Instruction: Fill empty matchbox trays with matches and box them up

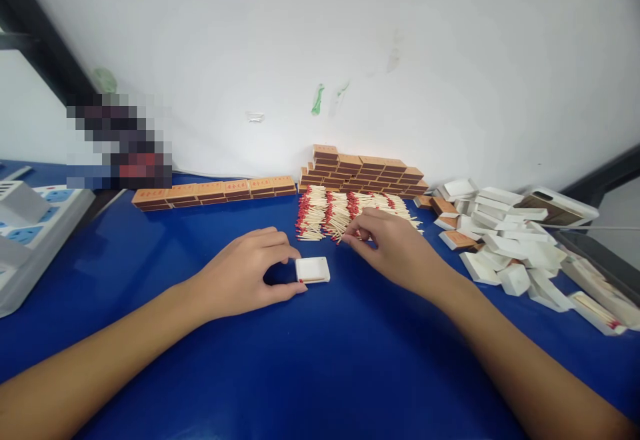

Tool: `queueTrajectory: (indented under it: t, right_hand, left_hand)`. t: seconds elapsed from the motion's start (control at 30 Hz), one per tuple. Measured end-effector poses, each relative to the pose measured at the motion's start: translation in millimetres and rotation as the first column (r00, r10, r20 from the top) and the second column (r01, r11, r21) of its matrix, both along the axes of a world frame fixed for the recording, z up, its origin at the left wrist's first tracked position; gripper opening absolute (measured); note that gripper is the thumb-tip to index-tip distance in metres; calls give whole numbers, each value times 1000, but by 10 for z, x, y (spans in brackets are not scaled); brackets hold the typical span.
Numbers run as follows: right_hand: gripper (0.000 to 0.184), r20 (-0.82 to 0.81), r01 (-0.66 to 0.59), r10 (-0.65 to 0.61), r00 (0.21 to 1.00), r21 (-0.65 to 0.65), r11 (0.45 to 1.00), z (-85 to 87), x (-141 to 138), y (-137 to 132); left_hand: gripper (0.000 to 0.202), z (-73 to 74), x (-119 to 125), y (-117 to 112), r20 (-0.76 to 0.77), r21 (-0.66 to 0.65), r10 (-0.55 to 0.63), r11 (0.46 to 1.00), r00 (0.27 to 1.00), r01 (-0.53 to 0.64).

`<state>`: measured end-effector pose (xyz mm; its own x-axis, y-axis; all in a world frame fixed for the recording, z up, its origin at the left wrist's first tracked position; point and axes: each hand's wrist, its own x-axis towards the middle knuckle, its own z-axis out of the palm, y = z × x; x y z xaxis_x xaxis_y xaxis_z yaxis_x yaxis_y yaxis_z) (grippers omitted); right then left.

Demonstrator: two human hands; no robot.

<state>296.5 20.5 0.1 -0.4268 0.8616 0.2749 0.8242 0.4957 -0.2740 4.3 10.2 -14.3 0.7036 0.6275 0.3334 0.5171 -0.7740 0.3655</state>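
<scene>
A small white matchbox tray (313,268) lies on the blue table, with a match along its near side. My left hand (250,270) has thumb and forefinger at the tray's left end, gripping it across its near and far sides. Behind the tray spreads a pile of red-tipped matches (311,217) in rough rows. At the front edge of that pile my right hand (387,243) is closed in a pinch, its fingertips on a match; the hand hides part of the pile.
Closed matchboxes (210,192) line the wall at left; more are stacked (370,170) behind the matches. Empty white trays (505,247) heap at right, near a phone (560,207) and a match-filled tray (597,313). A power strip (47,243) stands at far left.
</scene>
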Motion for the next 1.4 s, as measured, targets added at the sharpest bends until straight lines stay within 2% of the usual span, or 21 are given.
queueTrajectory:
  t: [0.13,0.3,0.6,0.93,1.17,1.4]
  right_hand:
    - [5,39,-24,25,999,-33,999,-60,48,52]
    - [15,74,-78,79,994,-19,997,-102,71,67]
    - [5,90,-33,36,995,-32,999,-119,109,112]
    - [10,129,-17,18,992,-15,1000,-146,112,118]
    - [8,117,-57,59,991,-21,998,-69,28,18]
    - [6,-16,-157,156,988,-133,979,58,-99,-148]
  left_hand:
    - [28,-10,-7,0,-4,9,-3,1000,1000,3]
    - [29,-7,-2,-6,-8,20,0,1000,1000,0]
    - [28,0,3,-11,-5,3,-5,1000,1000,5]
    - [27,17,7,-8,-9,-19,-2,1000,1000,2]
    - [28,-4,-3,0,-6,2,-2,1000,1000,2]
    - [26,1,-4,7,-7,-9,41,999,999,-41]
